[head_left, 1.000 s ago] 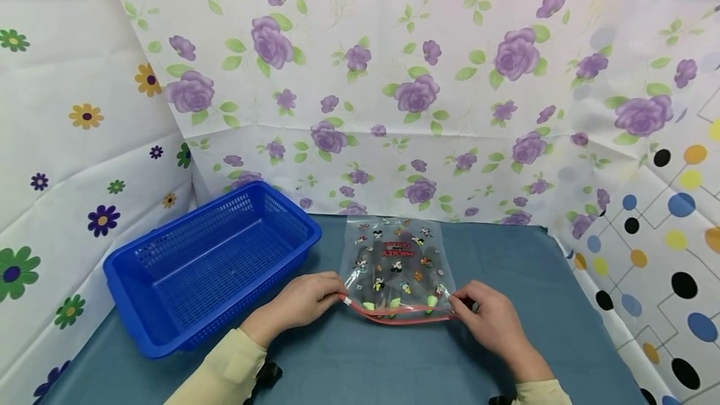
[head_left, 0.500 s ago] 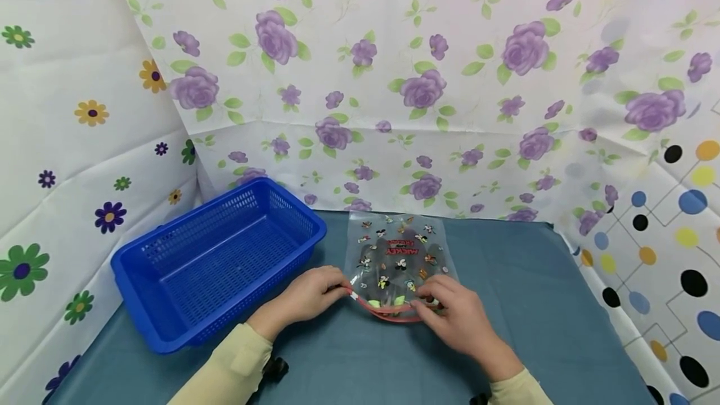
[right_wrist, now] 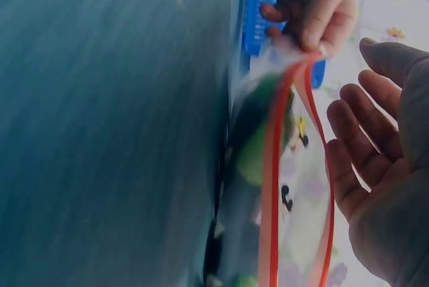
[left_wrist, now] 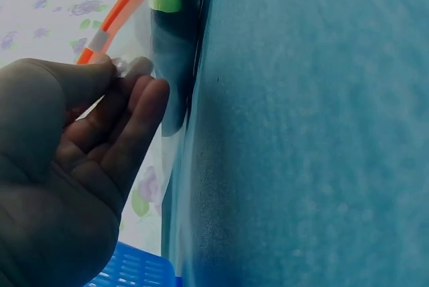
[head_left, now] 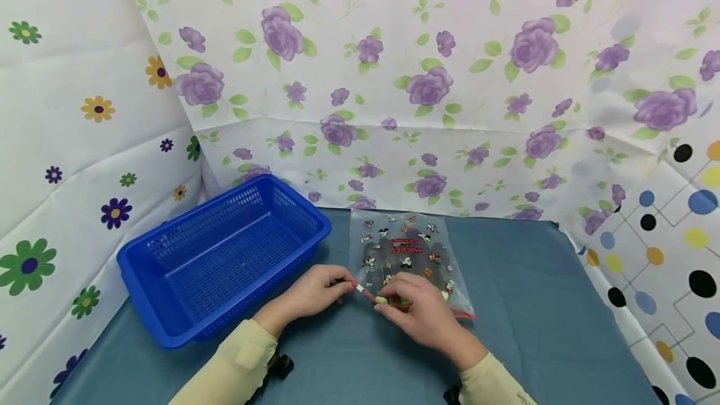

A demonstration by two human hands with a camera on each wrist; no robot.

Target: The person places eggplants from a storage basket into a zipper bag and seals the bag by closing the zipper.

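A clear zip bag (head_left: pixel 406 249) with small cartoon prints lies flat on the table, its red zip strip (right_wrist: pixel 271 193) towards me. Inside are several dark items with light green ends (right_wrist: pixel 251 159); their kind is unclear through the plastic. My left hand (head_left: pixel 312 292) pinches the bag's left corner between thumb and fingers, beside a white slider (left_wrist: pixel 98 40) on the strip. Over the bag's mouth is my right hand (head_left: pixel 422 314), close to the left one. In the right wrist view its fingers are loosely spread beside the strip, gripping nothing. The mouth stands apart there.
A blue plastic basket (head_left: pixel 225 261) with perforated walls stands left of the bag, near my left forearm. A blue-green cloth covers the table (head_left: pixel 534 292). Flower-patterned curtains (head_left: pixel 427 136) hang behind and to the left, and a dotted one (head_left: pixel 647 255) on the right.
My right hand has let go of the bag's right corner and moved left along the zip strip towards my left hand. The left hand still holds its corner.
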